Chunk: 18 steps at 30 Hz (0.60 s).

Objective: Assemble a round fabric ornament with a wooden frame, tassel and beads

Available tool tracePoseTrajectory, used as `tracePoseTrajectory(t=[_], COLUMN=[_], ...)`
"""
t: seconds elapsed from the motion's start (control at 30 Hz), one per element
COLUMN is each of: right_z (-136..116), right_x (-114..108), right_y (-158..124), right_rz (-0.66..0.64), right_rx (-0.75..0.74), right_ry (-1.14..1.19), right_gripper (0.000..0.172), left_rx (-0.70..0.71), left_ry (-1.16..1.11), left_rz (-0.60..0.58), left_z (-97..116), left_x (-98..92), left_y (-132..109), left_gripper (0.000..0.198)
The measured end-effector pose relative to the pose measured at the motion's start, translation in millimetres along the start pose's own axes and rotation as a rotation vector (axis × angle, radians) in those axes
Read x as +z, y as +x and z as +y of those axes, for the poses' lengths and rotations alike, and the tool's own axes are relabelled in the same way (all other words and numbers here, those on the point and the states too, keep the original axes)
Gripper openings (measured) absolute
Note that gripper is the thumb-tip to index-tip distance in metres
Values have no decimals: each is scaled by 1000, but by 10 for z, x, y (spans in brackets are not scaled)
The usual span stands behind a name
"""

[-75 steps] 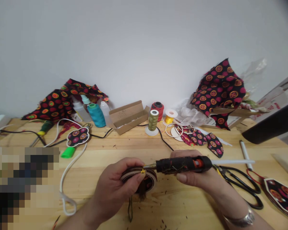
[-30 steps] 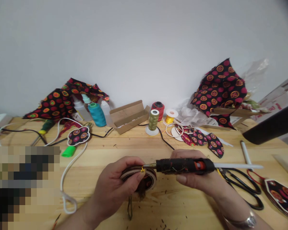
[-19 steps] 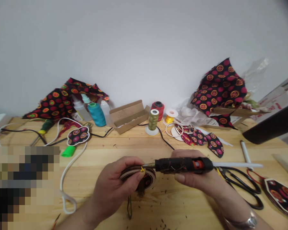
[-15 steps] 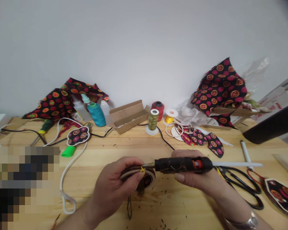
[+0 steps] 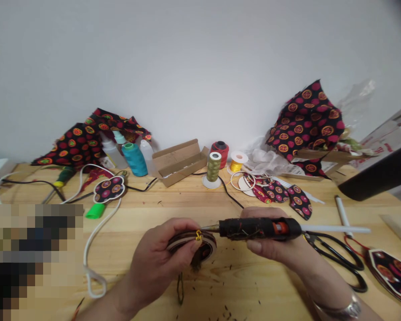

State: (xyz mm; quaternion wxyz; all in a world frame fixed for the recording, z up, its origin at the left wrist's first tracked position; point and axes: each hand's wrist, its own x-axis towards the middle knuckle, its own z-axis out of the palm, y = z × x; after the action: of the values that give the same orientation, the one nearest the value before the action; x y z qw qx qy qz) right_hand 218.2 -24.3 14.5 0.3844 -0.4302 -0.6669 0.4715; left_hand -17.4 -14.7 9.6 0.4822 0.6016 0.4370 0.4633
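Observation:
My left hand pinches a round, layered fabric-covered ornament on edge, thumb in front and fingers behind. At its top edge is a small yellow loop. A cord loop hangs below it. My right hand is wrapped round a black hot glue gun held level, its metal nozzle pointing left to the ornament's top edge, beside the yellow loop. Whether the tip touches is hard to tell. A white glue stick sticks out of the gun's back end.
Black-handled scissors lie right of my right wrist, near another patterned piece. Thread spools, an opened cardboard box and bottles stand along the wall. A white cord, a flower-shaped piece and a green cap lie left.
The glue gun has shifted slightly to the right with my right hand, and more of its nozzle shows. My left hand and the ornament have hardly moved.

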Motion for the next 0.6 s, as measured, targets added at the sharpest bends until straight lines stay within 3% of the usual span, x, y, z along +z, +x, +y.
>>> tracePoseTrajectory(t=[0.6], right_z=[3], right_x=[13], right_y=[9], right_rz=[-12], right_rx=[-42], right_ry=[-18], right_gripper=[36], left_rx=[-47], left_ry=[-12], left_rz=[-14], left_z=[15], left_x=[13], left_y=[-9], left_gripper=[9])
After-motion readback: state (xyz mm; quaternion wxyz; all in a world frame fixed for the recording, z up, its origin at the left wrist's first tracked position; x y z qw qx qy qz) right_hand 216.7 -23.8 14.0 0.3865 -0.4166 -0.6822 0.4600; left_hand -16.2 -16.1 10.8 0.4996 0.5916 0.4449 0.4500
